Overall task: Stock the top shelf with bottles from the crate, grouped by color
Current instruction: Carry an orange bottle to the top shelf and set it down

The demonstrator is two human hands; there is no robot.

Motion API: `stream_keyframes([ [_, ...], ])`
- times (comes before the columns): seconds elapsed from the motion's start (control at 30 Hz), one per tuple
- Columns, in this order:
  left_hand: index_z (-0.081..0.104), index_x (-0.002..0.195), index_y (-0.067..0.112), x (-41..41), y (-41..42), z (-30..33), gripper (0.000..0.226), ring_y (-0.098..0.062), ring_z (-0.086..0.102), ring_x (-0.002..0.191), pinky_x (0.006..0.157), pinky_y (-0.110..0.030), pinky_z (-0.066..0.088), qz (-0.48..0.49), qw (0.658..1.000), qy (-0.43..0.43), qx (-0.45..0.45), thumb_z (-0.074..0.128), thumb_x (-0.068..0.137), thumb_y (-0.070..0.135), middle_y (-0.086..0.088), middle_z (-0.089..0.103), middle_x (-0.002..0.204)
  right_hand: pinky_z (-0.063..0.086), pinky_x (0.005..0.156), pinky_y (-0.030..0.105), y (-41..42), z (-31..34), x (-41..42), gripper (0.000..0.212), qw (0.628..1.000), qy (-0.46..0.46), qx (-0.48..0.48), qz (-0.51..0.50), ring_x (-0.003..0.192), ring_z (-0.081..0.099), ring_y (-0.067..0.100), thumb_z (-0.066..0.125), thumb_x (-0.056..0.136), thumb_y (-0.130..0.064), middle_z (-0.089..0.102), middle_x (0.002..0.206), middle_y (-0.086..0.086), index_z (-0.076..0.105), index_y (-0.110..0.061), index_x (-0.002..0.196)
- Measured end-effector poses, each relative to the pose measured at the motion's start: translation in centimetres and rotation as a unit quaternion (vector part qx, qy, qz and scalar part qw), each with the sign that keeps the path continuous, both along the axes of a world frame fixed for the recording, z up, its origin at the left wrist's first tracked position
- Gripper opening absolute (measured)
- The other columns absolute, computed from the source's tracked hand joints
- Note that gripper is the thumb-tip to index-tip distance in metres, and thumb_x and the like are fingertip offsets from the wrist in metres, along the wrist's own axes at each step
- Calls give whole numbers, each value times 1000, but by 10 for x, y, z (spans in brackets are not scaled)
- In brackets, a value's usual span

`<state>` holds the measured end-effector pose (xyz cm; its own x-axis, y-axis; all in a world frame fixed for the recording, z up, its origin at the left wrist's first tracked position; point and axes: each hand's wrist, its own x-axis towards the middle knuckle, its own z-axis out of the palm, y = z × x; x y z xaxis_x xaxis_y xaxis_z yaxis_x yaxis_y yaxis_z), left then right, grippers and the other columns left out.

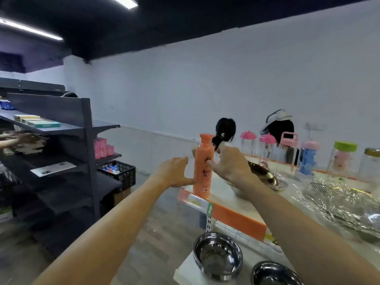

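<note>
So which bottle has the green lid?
The clear bottle with the flat green lid, second from the right along the back; its neighbours have pink or gold tops.

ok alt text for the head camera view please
Two bare hands, left hand and right hand, steady an upright orange bottle at the left end of the top shelf. Pink-lidded bottles line its far edge; steel bowls sit below.

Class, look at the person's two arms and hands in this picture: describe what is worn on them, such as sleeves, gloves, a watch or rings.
Nothing shows as worn. Both forearms are bare up to the picture's lower edge, with no sleeves. The left hand and right hand have no gloves, and no watch, bracelet or ring can be made out, though the picture is slightly blurred.
</note>
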<state>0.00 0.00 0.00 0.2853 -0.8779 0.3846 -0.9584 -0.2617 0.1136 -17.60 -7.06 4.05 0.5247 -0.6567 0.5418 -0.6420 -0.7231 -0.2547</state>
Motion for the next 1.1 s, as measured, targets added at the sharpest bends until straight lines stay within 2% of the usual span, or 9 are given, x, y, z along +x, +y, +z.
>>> stream_keyframes([
  [0.1, 50, 113, 12, -12, -18, -8, 69, -24, 62, 92, 77, -39, 53, 16, 998, 54, -3, 69, 73, 65, -5, 63, 107, 43, 70, 31, -15, 4, 10, 47, 1000, -12, 24, -1, 88, 59, 24, 68, 89, -45, 58, 95, 4, 49, -11, 114],
  [0.2, 51, 111, 10, -24, -30, -16, 60, -26, 63, 93, 70, -33, 47, 20, 996, 81, 2, 69, 78, 57, -6, 64, 106, 46, 80, 34, -19, 4, 20, 59, 1000, 1, 26, 14, 104, 61, 28, 69, 88, -46, 60, 114, 10, 46, -10, 128],
  [0.27, 50, 108, 9, -26, -35, -21, 55, -28, 64, 92, 69, -32, 43, 25, 996, 90, -18, 66, 79, 54, -8, 65, 105, 48, 86, 36, -19, 3, 24, 60, 1000, 6, 17, 20, 108, 61, 30, 68, 89, -45, 60, 119, 12, 44, -9, 130],
  [0.33, 50, 104, 9, -27, -39, -26, 53, -29, 63, 91, 70, -32, 43, 28, 992, 113, -40, 61, 78, 54, -9, 66, 103, 48, 87, 36, -19, 2, 29, 59, 1000, 4, 18, 23, 108, 61, 30, 68, 90, -44, 59, 119, 14, 44, -8, 130],
  [0.5, 53, 103, 10, -23, -49, -41, 51, -24, 65, 84, 76, -35, 53, 32, 986, 147, -69, 68, 78, 52, -6, 68, 98, 46, 84, 33, -21, -1, 34, 59, 999, -15, 38, 18, 110, 61, 30, 68, 91, -42, 60, 122, 13, 42, -8, 131],
  [0.67, 52, 102, 13, -24, -55, -51, 50, -21, 66, 83, 77, -35, 56, 24, 963, 243, -117, 75, 74, 47, -2, 67, 96, 47, 87, 38, -25, -7, 38, 59, 993, -57, 98, 41, 112, 61, 33, 71, 90, -36, 60, 123, 14, 37, -10, 131],
  [0.8, 55, 106, 14, -20, -48, -49, 47, -20, 65, 90, 80, -34, 54, 23, 950, 282, -131, 77, 74, 40, -1, 67, 100, 41, 75, 33, -20, -2, 43, 59, 990, -60, 108, 65, 104, 60, 30, 74, 87, -33, 56, 112, 10, 37, -11, 127],
  [0.97, 58, 106, 13, -6, -30, -16, 50, -22, 65, 86, 82, -37, 56, 50, 949, 257, -177, 80, 71, 41, -2, 68, 97, 46, 77, 34, -9, 23, 58, 60, 988, -80, 75, 112, 100, 62, 32, 73, 86, -35, 59, 115, 14, 37, -10, 127],
  [1.1, 60, 110, 15, 14, -1, -1, 51, -21, 68, 89, 85, -41, 57, 55, 949, 261, -166, 82, 72, 41, 0, 70, 102, 51, 82, 37, 0, 35, 70, 63, 981, -98, 83, 144, 101, 62, 29, 73, 84, -44, 59, 115, 11, 41, -12, 128],
])
